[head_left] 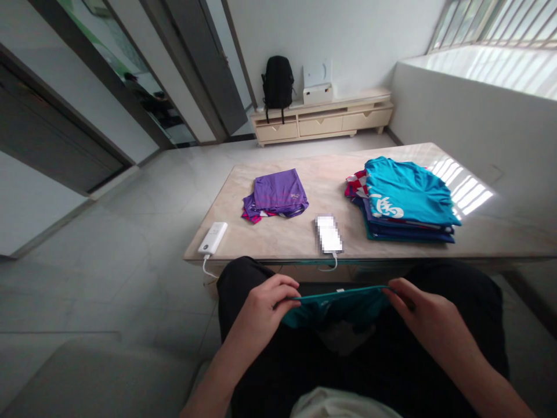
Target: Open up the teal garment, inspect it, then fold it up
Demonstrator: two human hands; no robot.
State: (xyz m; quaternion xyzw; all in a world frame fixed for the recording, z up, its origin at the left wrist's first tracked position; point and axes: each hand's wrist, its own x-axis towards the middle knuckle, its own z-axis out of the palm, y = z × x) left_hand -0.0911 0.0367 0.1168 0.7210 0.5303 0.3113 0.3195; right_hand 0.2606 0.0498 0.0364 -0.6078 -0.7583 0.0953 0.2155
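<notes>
Between my knees hangs a teal garment (pixel 335 307), its top edge stretched nearly straight between my two hands. My left hand (pixel 272 299) pinches that edge at its left end. At the right end, my right hand (pixel 413 302) grips the same edge between thumb and fingers. A small white tag shows at the middle of the edge, and the lower part of the cloth is in shadow. On the table ahead lies a folded purple garment (pixel 281 190) atop other cloth. Further right is a stack of folded clothes (pixel 407 197) with a bright blue printed garment on top.
The marble-look table (pixel 270 244) stands just beyond my knees. On it are a phone (pixel 329 233) with a cable and a white power bank (pixel 213 238). Behind stands a low cabinet (pixel 322 125) bearing a black backpack (pixel 277 82) and a white box (pixel 317 94).
</notes>
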